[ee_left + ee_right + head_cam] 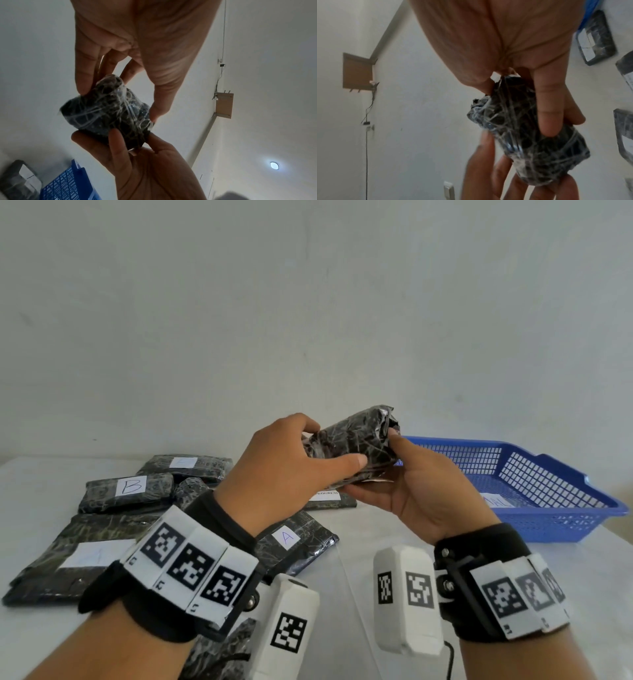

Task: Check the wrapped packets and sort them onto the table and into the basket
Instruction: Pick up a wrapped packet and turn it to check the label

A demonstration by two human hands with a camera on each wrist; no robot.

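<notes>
Both hands hold one black packet (352, 445) up above the tabletop (376, 542) — the left hand (284, 467) grips its left end, the right hand (411, 491) cups it from beneath, fingers curled on the right end. Its long axis runs left to right, the right end tilted up toward the blue basket (548, 494). Other packets (126, 491) lie at the left.

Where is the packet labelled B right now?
In the head view the packet labelled B lies on the table, far left, among other wrapped packets, left of the left hand.
</notes>
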